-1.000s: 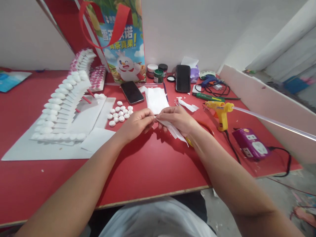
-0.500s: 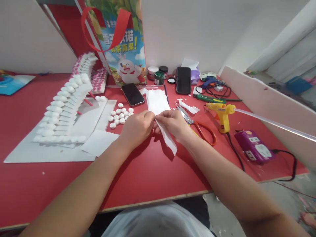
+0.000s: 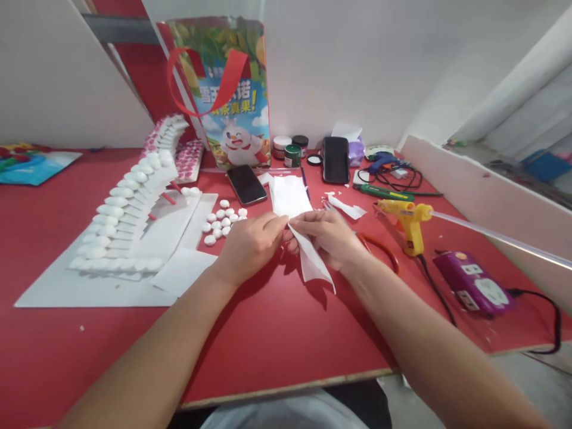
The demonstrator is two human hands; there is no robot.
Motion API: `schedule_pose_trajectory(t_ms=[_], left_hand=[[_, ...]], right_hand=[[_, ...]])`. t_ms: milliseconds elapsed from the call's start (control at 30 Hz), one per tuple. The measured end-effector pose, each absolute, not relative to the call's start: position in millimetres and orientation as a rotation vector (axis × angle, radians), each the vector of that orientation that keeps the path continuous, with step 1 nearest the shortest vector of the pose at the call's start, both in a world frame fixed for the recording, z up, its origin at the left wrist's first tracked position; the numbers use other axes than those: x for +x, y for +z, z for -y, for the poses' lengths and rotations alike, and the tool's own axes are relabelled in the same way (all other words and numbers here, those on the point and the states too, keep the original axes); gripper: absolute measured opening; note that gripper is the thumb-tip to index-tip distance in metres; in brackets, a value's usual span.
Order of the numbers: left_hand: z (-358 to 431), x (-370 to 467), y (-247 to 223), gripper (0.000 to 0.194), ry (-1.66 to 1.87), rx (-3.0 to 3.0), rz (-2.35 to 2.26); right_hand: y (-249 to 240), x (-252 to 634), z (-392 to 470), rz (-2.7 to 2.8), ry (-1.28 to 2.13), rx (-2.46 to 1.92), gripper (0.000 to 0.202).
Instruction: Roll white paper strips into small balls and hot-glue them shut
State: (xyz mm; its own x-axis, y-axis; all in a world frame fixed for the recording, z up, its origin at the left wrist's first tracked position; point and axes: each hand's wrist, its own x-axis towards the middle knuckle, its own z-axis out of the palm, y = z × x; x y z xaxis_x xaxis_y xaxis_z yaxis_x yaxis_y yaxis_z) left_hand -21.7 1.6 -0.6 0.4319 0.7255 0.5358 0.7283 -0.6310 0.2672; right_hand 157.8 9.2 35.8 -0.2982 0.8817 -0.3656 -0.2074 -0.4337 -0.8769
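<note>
Over the middle of the table, my left hand point(image 3: 254, 243) and my right hand point(image 3: 328, 235) meet fingertip to fingertip. Both are closed in a pinch on the top end of a thin white paper strip point(image 3: 314, 262), whose loose end hangs down toward me. What lies inside the pinch is hidden by the fingers. Just beyond them is a white stack of sheets point(image 3: 286, 192). Several small white balls point(image 3: 221, 221) sit left of my left hand. Scissors with orange handles point(image 3: 386, 247) lie partly hidden behind my right hand.
At left, a white fan-shaped model point(image 3: 129, 202) stands on white boards. A phone point(image 3: 246, 185), a gift bag point(image 3: 236, 101) and paint jars point(image 3: 292, 156) are at the back. On the right lie a yellow glue gun point(image 3: 409, 220) and a purple power socket point(image 3: 473, 283).
The whole view has shifted, so things appear lower and slightly to the right. Both hands still pinch the paper strip, and its hanging end has swung a little to the right.
</note>
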Motion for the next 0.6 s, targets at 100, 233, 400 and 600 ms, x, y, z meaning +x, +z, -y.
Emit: schedule_pose_trajectory(t_ms=[100,233,400,600], left_hand=[[-2.6,-23.3,0.5,0.027,-1.182,-2.697,1.455],[-0.2,-21.8,4.5,0.022,-1.472,-2.704,1.754],[2.0,-21.2,7.5,0.022,-1.737,-2.73,1.912],[2.4,-20.3,9.5,0.021,-1.865,-2.744,1.925]], right_hand=[[35.0,162.3,-13.2,0.928,1.921,-1.123,0.018],[31.6,162.5,-17.4,0.8,1.994,-1.101,0.023],[28.7,162.9,-19.3,0.701,2.061,-1.094,0.022],[26.8,167.0,-19.5,0.838,1.985,-1.054,0.013]])
